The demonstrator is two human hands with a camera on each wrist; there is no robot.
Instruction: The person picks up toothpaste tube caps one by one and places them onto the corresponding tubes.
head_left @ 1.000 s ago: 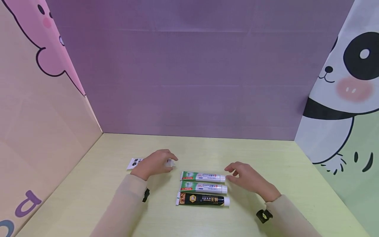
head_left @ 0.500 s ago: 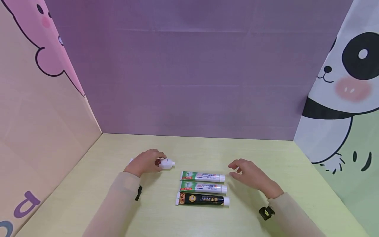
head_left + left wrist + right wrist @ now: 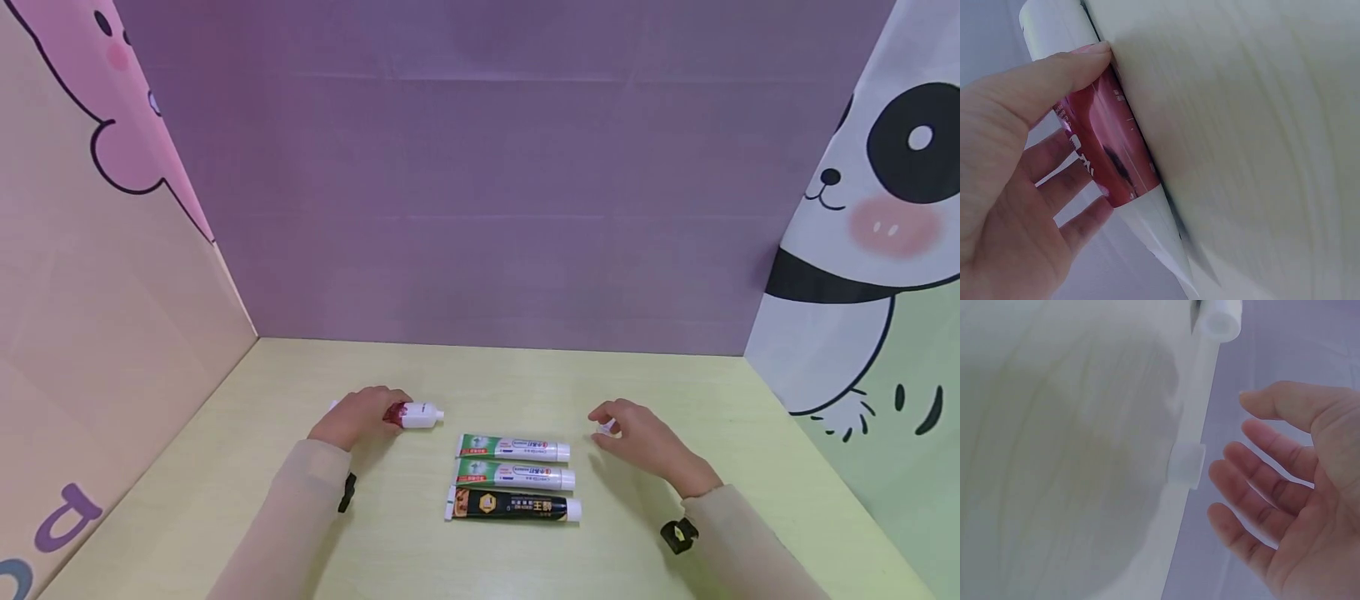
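My left hand [image 3: 360,417] grips a white toothpaste tube [image 3: 420,415] with a red label, thumb on one side and fingers on the other. Its bare narrow nozzle points right, and my hand covers most of the tube's left part in the head view. In the left wrist view, the red label [image 3: 1113,134] shows beneath the thumb, close against the table. Beyond the row of tubes, my right hand [image 3: 641,437] is held with relaxed, spread fingers. A small white cap [image 3: 1186,465] stands on the table in front of those fingertips, with a gap between them.
Two green-and-white toothpaste tubes [image 3: 525,450] and a black toothpaste tube [image 3: 513,504] lie in a row on the pale wooden table [image 3: 420,558], capped ends to the right. A purple backdrop [image 3: 480,192] closes the far side, with cartoon-printed panels left and right.
My left hand has slid left along the tube, baring its shoulder and nozzle. The right hand has drawn slightly right, away from the row, and the white cap now shows by its fingers.
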